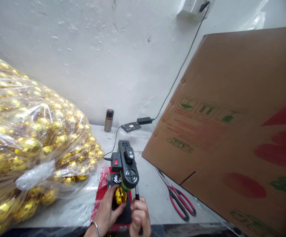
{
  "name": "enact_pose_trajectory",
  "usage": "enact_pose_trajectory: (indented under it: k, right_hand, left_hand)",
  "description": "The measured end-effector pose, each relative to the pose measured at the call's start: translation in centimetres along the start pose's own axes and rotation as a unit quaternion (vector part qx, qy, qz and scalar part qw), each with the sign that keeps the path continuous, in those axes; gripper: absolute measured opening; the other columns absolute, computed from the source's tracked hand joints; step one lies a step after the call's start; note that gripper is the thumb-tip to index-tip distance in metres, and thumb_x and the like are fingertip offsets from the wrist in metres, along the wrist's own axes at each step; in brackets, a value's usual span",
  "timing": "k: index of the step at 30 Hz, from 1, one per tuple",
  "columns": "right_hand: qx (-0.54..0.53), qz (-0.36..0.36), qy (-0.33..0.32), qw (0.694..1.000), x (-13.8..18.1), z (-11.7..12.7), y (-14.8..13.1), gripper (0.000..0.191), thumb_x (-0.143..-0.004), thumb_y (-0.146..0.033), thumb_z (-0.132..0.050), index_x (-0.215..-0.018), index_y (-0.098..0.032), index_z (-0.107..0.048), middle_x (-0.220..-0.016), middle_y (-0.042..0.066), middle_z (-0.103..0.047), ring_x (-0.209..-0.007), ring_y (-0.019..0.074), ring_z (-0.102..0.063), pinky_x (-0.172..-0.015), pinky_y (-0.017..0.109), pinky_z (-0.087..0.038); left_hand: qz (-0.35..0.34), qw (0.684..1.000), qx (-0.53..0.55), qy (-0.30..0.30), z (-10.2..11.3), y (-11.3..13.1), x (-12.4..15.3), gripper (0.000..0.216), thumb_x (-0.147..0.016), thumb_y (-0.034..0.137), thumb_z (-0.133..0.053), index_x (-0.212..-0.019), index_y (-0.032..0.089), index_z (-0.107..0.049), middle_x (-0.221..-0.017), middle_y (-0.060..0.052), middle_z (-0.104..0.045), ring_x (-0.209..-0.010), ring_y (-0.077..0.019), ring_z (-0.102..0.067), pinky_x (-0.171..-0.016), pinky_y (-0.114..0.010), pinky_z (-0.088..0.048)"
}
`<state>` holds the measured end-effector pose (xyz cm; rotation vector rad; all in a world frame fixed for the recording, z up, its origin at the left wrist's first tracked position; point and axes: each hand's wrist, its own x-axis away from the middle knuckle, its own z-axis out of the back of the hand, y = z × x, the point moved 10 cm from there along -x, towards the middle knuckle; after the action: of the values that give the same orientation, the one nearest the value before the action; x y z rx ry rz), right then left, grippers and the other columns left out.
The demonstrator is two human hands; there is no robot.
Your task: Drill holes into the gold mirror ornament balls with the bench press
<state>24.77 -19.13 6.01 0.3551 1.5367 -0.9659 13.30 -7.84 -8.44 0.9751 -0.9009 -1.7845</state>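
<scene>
A small black and green press machine with a red switch stands on a red base at the table's front edge. My left hand holds a gold faceted ball in place under the machine's head, fingers curled around it. My right hand is closed around the machine's black lever handle, just right of the ball.
A big clear plastic bag of gold faceted balls fills the left side. A large cardboard sheet leans at the right. Red-handled scissors lie beside it. A small bottle and a power adapter with cable sit by the wall.
</scene>
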Motion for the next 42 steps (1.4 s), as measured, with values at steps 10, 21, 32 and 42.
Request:
enact_pose_trajectory:
  k: [10,21,32,42]
  right_hand:
    - [-0.048,-0.131,-0.052,0.989,-7.6,0.8,-0.6,0.029,-0.102,-0.015,-0.043,-0.075,-0.02,-0.052,-0.066,-0.004,-0.049,-0.056,0.008,-0.05,-0.05,0.02,-0.037]
    - [-0.068,-0.115,0.039,0.99,-6.4,0.9,-1.5,0.037,-0.099,-0.011,-0.045,-0.064,-0.021,-0.042,-0.058,-0.004,-0.041,-0.06,0.0095,-0.047,-0.054,0.022,-0.035]
    - [-0.059,-0.108,0.021,0.992,-6.1,1.0,-1.4,0.036,-0.1,-0.01,-0.044,-0.065,-0.021,-0.043,-0.06,-0.004,-0.041,-0.06,0.0092,-0.049,-0.055,0.022,-0.038]
    - [-0.073,-0.148,0.047,0.985,-7.1,1.0,-1.2,0.035,-0.1,-0.011,-0.046,-0.067,-0.02,-0.046,-0.061,-0.004,-0.041,-0.058,0.0085,-0.048,-0.053,0.022,-0.036]
  left_hand:
    - [0.012,1.0,0.014,-0.016,0.6,-0.1,1.1,0.055,-0.084,0.036,-0.069,-0.136,0.023,-0.06,-0.138,-0.014,-0.069,-0.131,-0.033,-0.064,-0.112,-0.051,-0.052]
    - [0.085,0.946,-0.273,0.149,13.6,-0.1,-0.4,0.039,-0.097,0.038,-0.044,-0.117,0.017,-0.07,-0.123,-0.02,-0.073,-0.126,-0.0372,-0.063,-0.113,-0.054,-0.045]
    - [0.169,0.95,-0.25,0.078,13.8,-1.9,-6.4,0.02,-0.082,0.035,-0.061,-0.084,0.02,-0.074,-0.091,-0.016,-0.079,-0.104,-0.0382,-0.072,-0.096,-0.048,-0.048]
    - [0.264,0.902,0.337,0.063,9.7,-1.5,0.2,0.079,-0.071,0.065,-0.076,-0.134,0.024,-0.052,-0.114,-0.007,-0.073,-0.089,-0.0236,-0.073,-0.069,-0.031,-0.056]
